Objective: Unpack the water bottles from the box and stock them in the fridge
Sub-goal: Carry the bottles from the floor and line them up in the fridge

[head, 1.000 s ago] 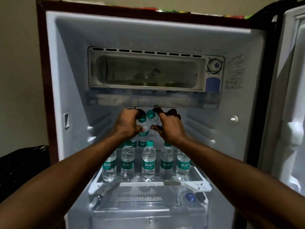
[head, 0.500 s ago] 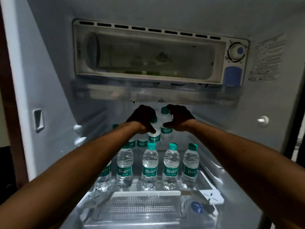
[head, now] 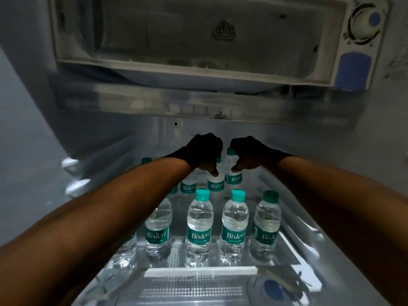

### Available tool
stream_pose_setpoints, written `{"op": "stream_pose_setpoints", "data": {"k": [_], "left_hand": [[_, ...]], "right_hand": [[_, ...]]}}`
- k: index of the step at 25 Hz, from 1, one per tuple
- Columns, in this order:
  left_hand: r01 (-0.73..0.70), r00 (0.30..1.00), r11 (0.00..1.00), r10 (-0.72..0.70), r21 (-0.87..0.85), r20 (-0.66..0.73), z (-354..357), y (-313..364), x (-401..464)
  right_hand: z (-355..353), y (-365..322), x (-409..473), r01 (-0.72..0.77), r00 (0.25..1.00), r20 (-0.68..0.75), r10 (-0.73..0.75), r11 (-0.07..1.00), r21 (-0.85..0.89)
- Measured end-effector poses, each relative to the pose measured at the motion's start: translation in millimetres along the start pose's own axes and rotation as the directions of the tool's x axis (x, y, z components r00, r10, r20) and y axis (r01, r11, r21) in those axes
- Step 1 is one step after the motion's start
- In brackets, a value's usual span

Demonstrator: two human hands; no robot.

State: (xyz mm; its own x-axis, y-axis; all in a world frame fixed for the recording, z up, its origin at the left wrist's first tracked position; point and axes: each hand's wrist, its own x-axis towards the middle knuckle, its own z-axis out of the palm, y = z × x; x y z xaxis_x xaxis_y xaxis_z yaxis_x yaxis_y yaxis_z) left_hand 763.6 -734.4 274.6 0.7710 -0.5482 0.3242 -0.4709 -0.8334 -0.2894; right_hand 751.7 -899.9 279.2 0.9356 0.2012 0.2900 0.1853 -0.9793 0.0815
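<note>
Deep inside the fridge, my left hand (head: 204, 151) grips a small Bisleri water bottle (head: 215, 184) near its neck, and my right hand (head: 248, 153) grips a second bottle (head: 233, 173) right beside it. Both bottles stand upright at the back of the clear glass shelf (head: 198, 271). Whether their bases touch the shelf is hidden. In front of them stands a row of several bottles with green caps, such as the one at centre (head: 199, 226). More bottles (head: 188, 186) stand behind my left forearm.
The freezer compartment (head: 198, 36) and its drip tray (head: 187, 104) hang low above my hands. A thermostat dial (head: 365, 21) sits at the top right. Ribbed fridge walls close in on both sides. A vegetable drawer lid (head: 187, 290) lies below the shelf.
The view has moved closer into the fridge. Both hands have pushed their bottles farther back and lower, toward the rear of the shelf.
</note>
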Motion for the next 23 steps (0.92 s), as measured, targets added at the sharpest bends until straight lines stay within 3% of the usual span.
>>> {"op": "stream_pose_setpoints", "data": {"k": [5, 11, 18, 23], "left_hand": [[-0.006, 0.997, 0.992, -0.004, 0.128, 0.075, 15, 0, 10], [-0.001, 0.986, 0.987, -0.025, 0.159, 0.163, 22, -7, 13], [0.047, 0.977, 0.999, -0.044, -0.006, 0.211, 26, -8, 10], [0.096, 0.984, 0.994, -0.086, -0.061, 0.154, 21, 0, 5]], "right_hand": [[30, 11, 15, -0.013, 0.998, 0.066, 0.009, 0.998, 0.063], [55, 16, 19, 0.006, 0.997, 0.076, -0.01, 0.999, 0.054], [47, 21, 17, -0.03, 0.996, 0.088, 0.018, 0.989, 0.145], [31, 11, 8, -0.059, 0.994, 0.104, 0.039, 0.978, 0.199]]}}
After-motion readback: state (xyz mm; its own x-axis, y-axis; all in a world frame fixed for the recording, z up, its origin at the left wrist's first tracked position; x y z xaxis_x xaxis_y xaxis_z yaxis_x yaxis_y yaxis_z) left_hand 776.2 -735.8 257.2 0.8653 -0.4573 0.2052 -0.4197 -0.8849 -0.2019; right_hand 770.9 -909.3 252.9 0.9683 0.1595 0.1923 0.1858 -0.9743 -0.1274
